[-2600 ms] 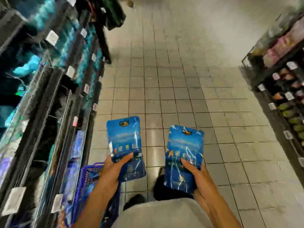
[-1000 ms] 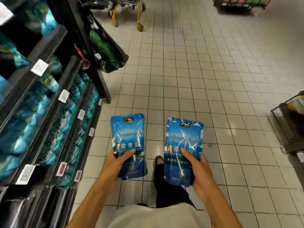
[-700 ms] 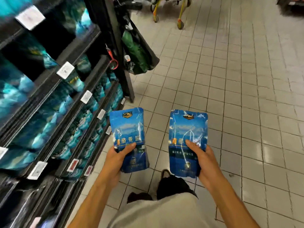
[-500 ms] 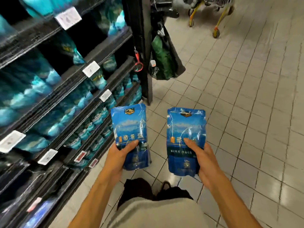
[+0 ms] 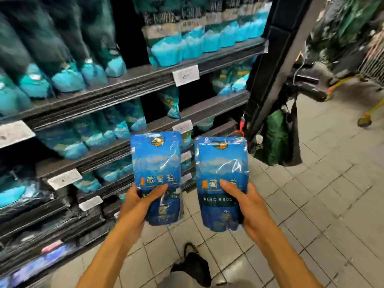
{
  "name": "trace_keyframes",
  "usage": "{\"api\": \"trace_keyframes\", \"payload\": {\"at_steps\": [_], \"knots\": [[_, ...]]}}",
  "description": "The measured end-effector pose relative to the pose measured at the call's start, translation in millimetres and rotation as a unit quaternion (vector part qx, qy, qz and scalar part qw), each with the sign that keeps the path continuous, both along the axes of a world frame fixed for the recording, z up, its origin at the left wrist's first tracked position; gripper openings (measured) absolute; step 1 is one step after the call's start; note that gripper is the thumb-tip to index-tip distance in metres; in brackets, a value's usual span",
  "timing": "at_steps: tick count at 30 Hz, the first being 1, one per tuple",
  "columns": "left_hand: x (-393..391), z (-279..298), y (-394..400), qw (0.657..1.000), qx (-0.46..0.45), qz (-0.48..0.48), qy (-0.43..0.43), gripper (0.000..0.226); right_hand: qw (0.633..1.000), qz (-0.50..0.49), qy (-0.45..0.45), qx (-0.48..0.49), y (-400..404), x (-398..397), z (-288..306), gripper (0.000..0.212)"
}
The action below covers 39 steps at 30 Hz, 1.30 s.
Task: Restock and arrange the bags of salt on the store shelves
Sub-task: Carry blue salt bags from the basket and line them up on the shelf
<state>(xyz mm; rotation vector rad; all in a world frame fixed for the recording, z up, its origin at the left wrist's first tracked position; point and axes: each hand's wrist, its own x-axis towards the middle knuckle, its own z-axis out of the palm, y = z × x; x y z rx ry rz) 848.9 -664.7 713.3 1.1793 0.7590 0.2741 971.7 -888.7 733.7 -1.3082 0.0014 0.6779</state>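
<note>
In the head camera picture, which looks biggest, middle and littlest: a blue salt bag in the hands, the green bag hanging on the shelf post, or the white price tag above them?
1. Salt bags: left and right look alike, but they're nearest the camera.
2. Green bag.
3. Price tag.

dark shelving (image 5: pixel 133 84), pale tiled floor (image 5: pixel 332 204)

Two upright blue salt bags, left bag (image 5: pixel 156 163), right bag (image 5: pixel 222 169), side by side before teal-stocked shelves (image 5: pixel 128 84)
</note>
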Motion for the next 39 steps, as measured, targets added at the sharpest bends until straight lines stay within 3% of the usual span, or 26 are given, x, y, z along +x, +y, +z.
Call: {"api": "trace_keyframes", "payload": {"at_steps": [5,10,16,23,27,30,35,39], "knots": [[42,37,32,0.997,0.031,0.045,-0.058,0.064,0.996,0.048,-0.068,0.037,48,59,32,0.032],[77,80,59,0.991,0.058,0.081,-0.092,0.045,0.985,0.099,-0.125,0.068,94,112,70,0.036],[104,131,90,0.971,0.111,0.159,-0.142,0.051,0.957,0.189,-0.185,0.119,157,166,125,0.026],[121,218,116,0.934,0.203,0.229,-0.187,0.048,0.918,0.252,-0.235,0.197,218,209,209,0.03],[136,283,130,0.912,0.244,0.227,-0.238,0.049,0.883,0.248,-0.28,0.286,244,237,277,0.03],[163,333,149,0.9,0.279,0.208,-0.262,0.048,0.857,0.254,-0.307,0.326,269,268,334,0.043],[240,385,195,0.907,0.28,0.173,-0.261,0.032,0.862,0.225,-0.35,0.291,326,326,385,0.036],[292,384,223,0.937,0.247,0.132,-0.211,0.041,0.884,0.258,-0.327,0.212,353,360,371,0.04]]}}
